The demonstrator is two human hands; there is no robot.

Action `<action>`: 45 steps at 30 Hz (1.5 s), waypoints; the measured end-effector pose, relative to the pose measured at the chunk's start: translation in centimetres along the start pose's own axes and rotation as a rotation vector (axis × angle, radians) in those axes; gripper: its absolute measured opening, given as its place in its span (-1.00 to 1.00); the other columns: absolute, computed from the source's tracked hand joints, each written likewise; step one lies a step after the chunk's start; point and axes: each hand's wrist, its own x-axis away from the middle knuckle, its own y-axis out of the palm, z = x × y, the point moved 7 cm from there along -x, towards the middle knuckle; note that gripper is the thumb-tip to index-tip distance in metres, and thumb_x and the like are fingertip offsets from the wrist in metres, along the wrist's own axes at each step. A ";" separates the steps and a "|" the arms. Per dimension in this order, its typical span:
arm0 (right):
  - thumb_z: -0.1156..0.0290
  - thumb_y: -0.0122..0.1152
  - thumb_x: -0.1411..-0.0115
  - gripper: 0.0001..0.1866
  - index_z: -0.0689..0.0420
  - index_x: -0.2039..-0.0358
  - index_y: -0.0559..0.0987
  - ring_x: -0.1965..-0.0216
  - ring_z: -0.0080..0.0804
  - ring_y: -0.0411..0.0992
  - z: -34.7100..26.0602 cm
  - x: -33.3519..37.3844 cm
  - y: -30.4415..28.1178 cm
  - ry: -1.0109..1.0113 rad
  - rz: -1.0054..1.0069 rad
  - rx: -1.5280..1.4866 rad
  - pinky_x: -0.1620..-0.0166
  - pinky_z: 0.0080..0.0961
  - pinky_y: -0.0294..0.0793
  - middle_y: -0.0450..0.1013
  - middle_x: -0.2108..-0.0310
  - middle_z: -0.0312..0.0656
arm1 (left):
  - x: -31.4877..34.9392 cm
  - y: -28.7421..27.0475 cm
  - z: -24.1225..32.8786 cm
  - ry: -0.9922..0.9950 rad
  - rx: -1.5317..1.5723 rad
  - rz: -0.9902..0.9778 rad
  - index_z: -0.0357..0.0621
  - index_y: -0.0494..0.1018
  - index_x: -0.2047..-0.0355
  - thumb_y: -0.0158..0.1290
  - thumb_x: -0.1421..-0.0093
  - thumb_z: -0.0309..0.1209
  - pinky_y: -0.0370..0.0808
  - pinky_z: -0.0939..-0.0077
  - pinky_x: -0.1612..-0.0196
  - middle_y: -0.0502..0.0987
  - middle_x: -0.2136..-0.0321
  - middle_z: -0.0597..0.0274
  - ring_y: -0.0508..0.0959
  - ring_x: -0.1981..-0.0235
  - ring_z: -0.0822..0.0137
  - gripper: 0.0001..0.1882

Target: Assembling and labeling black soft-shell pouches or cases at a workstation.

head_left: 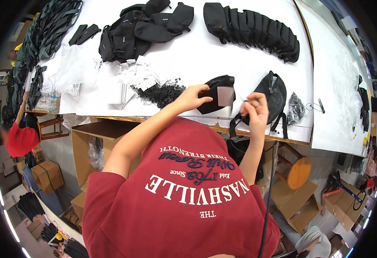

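My left hand (192, 99) grips the left side of a small black fabric pouch (209, 106) at the table's near edge, thumb and fingers closed on it. A pale rectangular tag (225, 95) lies against the pouch's right side, slightly blurred. To the right, my right hand (256, 110) is raised with its fingertips pinched together; a thin dark strand seems to show there, but what they hold is too small to make out. Just behind that hand lies a black bag (276, 95) with straps hanging over the edge. Left of the pouch is a heap of black tag strings (159, 93).
White tags (140, 71) lie in a loose pile. Black bags (126, 36) are heaped at the back left, and a row of black pouches (257, 32) stands at the back right. A clear bag (296, 109) of black pieces sits far right. Cardboard boxes (293, 198) and a stool (299, 172) stand below.
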 end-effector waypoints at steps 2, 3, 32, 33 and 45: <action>0.61 -0.04 -0.15 -0.90 0.19 0.30 0.40 0.56 -0.73 0.21 -0.5 -0.1 -2.7 -0.057 0.128 0.202 0.47 -0.75 0.16 0.32 0.60 -0.39 | 0.8 -1.5 3.6 0.175 -0.078 -0.060 -0.28 0.42 0.17 0.14 -0.06 -0.39 0.40 0.38 0.05 0.45 0.07 -0.03 0.49 0.12 0.09 -0.66; 0.60 -0.04 -0.15 -0.91 0.20 0.34 0.43 0.55 -0.73 0.20 -0.9 -0.3 -3.2 -0.080 0.189 0.337 0.46 -0.75 0.15 0.31 0.59 -0.40 | 1.7 -2.3 5.3 0.277 -0.147 -0.038 -0.28 0.40 0.18 0.12 -0.07 -0.41 0.39 0.35 0.03 0.39 -0.01 -0.06 0.47 0.08 0.05 -0.69; 0.51 0.07 -0.20 -0.44 0.16 -0.21 0.20 0.07 -0.50 0.33 4.7 -4.5 17.8 0.146 -1.051 0.364 0.08 -0.59 0.30 0.33 -0.03 -0.19 | 18.9 -10.5 5.3 -0.016 -0.457 0.635 -0.14 0.57 0.33 0.16 0.02 -0.21 0.42 0.25 0.13 0.46 0.09 -0.03 0.51 0.18 0.04 -0.70; 0.49 0.07 -0.21 -0.35 0.16 -0.28 0.07 -0.08 -0.43 0.28 6.0 -5.1 16.4 0.224 -1.073 0.236 -0.07 -0.53 0.25 0.24 -0.13 -0.16 | 19.1 -11.0 5.3 -0.006 -0.416 0.656 -0.12 0.57 0.27 0.16 0.04 -0.21 0.43 0.23 0.09 0.46 0.06 -0.08 0.52 0.17 0.00 -0.66; 0.44 0.15 -0.18 -0.78 0.22 0.17 0.45 0.47 -0.39 0.46 3.8 -4.6 11.4 0.294 -0.322 -0.136 0.41 -0.48 0.46 0.47 0.40 -0.13 | 19.2 -16.3 5.2 -0.220 -0.313 0.563 -0.17 0.47 0.29 0.14 -0.06 -0.23 0.42 0.29 0.33 0.53 0.47 -0.01 0.53 0.38 0.01 -0.70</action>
